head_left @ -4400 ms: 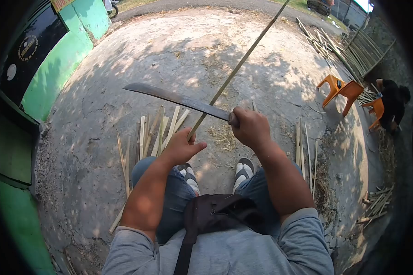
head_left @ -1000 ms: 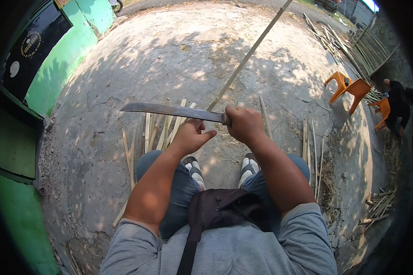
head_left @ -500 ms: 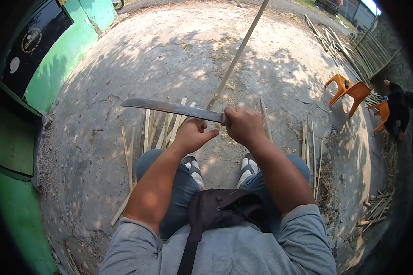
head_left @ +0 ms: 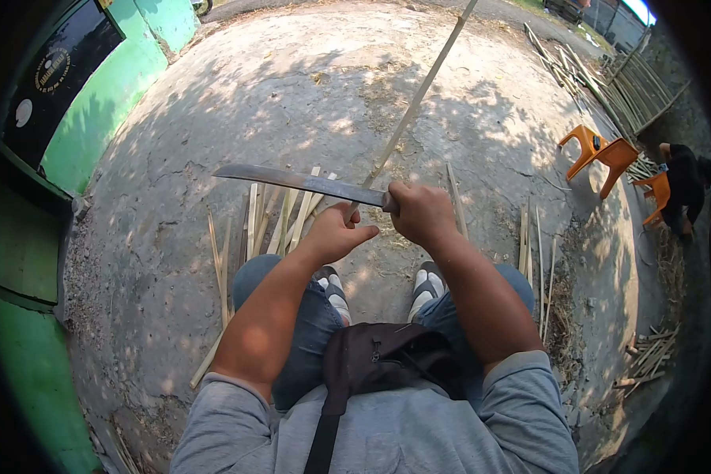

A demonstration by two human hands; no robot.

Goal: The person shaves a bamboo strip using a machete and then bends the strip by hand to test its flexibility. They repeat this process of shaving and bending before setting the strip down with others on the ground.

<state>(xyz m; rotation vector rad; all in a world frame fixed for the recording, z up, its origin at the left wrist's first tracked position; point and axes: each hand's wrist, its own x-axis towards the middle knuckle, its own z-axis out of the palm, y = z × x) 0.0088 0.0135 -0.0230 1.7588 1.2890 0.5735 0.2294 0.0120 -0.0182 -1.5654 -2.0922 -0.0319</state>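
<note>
My right hand [head_left: 423,212] is wrapped round the handle of a machete [head_left: 296,181]. Its long blade points left, tilted slightly, and crosses over a long bamboo strip [head_left: 420,96]. Below the blade, my left hand [head_left: 333,235] is closed on the near end of that strip, with the thumb stretched out to the right. From there the strip runs forward and up to the top of the view. Where exactly blade and strip touch is hard to make out.
Several cut bamboo strips [head_left: 302,217] lie on the concrete ground before my left knee, with others [head_left: 524,246] beside my right. Orange plastic chairs [head_left: 618,158] and a person in black [head_left: 686,189] are at the right. A green wall [head_left: 95,130] stands left.
The machete has shifted slightly right and its blade slopes more, handle end lower. The bamboo strip's far part has swung a little to the right.
</note>
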